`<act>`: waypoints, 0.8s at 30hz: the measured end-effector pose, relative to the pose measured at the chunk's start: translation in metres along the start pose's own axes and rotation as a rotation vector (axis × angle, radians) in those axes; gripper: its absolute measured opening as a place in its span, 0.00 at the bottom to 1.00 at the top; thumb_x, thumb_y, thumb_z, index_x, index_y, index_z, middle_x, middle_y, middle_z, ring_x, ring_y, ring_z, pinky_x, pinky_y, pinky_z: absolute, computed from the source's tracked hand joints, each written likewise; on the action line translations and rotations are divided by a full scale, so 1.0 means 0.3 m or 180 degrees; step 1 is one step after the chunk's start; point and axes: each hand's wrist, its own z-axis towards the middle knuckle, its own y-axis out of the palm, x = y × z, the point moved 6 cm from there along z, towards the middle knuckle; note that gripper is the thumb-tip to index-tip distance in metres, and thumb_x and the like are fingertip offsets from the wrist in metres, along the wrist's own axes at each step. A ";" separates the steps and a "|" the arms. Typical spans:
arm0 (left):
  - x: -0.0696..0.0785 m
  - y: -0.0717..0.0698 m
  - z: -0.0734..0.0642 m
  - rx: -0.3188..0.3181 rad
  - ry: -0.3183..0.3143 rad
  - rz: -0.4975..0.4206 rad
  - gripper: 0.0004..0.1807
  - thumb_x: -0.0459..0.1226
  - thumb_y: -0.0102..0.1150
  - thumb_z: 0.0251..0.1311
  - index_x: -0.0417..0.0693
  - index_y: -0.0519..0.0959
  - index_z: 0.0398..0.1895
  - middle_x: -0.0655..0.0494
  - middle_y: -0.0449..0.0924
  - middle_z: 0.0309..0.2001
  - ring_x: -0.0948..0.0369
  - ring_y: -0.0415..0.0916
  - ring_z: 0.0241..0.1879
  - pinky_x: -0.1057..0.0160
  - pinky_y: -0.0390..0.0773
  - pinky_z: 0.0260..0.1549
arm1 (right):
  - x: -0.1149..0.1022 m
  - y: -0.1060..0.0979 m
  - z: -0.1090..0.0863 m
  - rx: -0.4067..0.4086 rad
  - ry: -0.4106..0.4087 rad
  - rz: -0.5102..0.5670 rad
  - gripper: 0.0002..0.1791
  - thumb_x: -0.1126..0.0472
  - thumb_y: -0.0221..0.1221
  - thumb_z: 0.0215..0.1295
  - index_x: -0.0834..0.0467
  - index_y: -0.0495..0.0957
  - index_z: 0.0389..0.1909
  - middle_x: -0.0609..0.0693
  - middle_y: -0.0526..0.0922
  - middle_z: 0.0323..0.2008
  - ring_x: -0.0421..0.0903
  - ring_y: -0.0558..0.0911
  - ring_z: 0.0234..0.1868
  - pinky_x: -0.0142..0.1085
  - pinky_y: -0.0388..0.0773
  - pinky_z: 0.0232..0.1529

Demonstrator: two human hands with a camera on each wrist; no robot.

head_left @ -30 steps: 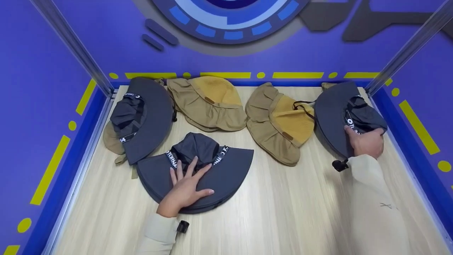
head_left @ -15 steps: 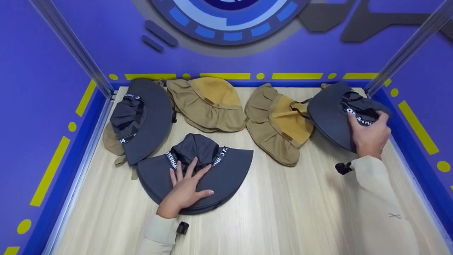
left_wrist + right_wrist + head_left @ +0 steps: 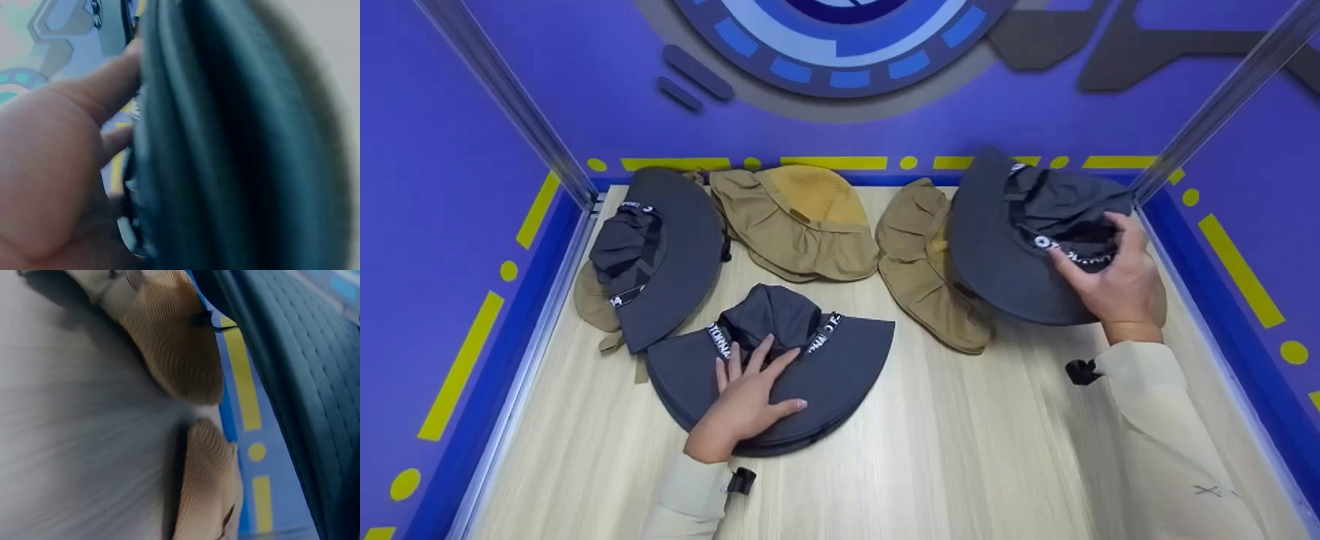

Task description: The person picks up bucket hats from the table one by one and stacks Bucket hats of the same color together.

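In the head view my left hand (image 3: 744, 401) rests with spread fingers on the brim of a dark grey sun hat (image 3: 840, 375), which lies folded at the front middle. Its stacked brim layers fill the left wrist view. My right hand (image 3: 1125, 285) grips another dark grey sun hat (image 3: 990, 240) between thumb and fingers, at the crown by the lettered band. This hat is lifted off the table; its quilted brim (image 3: 304, 371) crosses the right wrist view. It overlaps a tan hat with a yellow crown (image 3: 915, 270), hiding most of that crown.
A third dark grey hat (image 3: 682, 247) lies back left, partly over a tan hat (image 3: 597, 304). Next to it is a tan hat with yellow crown (image 3: 810, 225) by the back wall. Another tan hat (image 3: 205, 484) shows below the lifted one. Blue panels enclose the table (image 3: 945, 450).
My right hand has lifted the dark grey sun hat from the back right corner and carried it left, over the tan hat beside it. The left hand has stayed in place.
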 end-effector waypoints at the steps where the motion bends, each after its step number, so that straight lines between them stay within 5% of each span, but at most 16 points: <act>1: 0.007 -0.012 -0.001 0.0029 -0.0036 0.0026 0.41 0.57 0.68 0.60 0.66 0.66 0.77 0.46 0.48 0.83 0.27 0.30 0.79 0.23 0.32 0.71 | -0.027 0.002 -0.004 0.0008 -0.0230 0.0034 0.48 0.45 0.80 0.45 0.55 0.70 0.66 0.66 0.83 0.47 0.65 0.84 0.35 0.55 0.76 0.37; 7: 0.089 -0.118 0.014 0.0474 0.0058 0.0236 0.38 0.53 0.68 0.62 0.60 0.68 0.75 0.40 0.54 0.79 0.29 0.40 0.78 0.25 0.43 0.72 | -0.188 0.017 -0.034 0.0023 -0.1261 0.0377 0.46 0.37 0.76 0.47 0.62 0.74 0.60 0.64 0.85 0.42 0.58 0.80 0.22 0.48 0.74 0.27; 12: 0.189 -0.225 0.075 0.0737 0.0600 0.0192 0.37 0.54 0.64 0.66 0.58 0.67 0.76 0.40 0.57 0.78 0.35 0.45 0.79 0.30 0.49 0.74 | -0.325 0.025 -0.068 0.0027 -0.1888 0.0724 0.46 0.28 0.68 0.53 0.65 0.78 0.55 0.61 0.88 0.41 0.59 0.84 0.24 0.51 0.78 0.28; 19: 0.257 -0.402 0.171 0.1094 0.1269 -0.0062 0.39 0.56 0.65 0.65 0.55 0.66 0.76 0.45 0.57 0.79 0.41 0.46 0.80 0.34 0.53 0.75 | -0.491 0.027 -0.122 -0.0177 -0.2566 0.1222 0.42 0.32 0.71 0.53 0.68 0.82 0.49 0.59 0.88 0.32 0.54 0.85 0.23 0.48 0.80 0.25; 24: 0.238 -0.454 0.222 0.0947 0.1235 -0.0194 0.46 0.63 0.72 0.53 0.59 0.69 0.74 0.53 0.65 0.76 0.48 0.56 0.78 0.39 0.60 0.74 | -0.566 0.016 -0.148 -0.0242 -0.2867 0.1463 0.38 0.35 0.73 0.53 0.67 0.83 0.45 0.57 0.89 0.32 0.51 0.85 0.23 0.46 0.80 0.24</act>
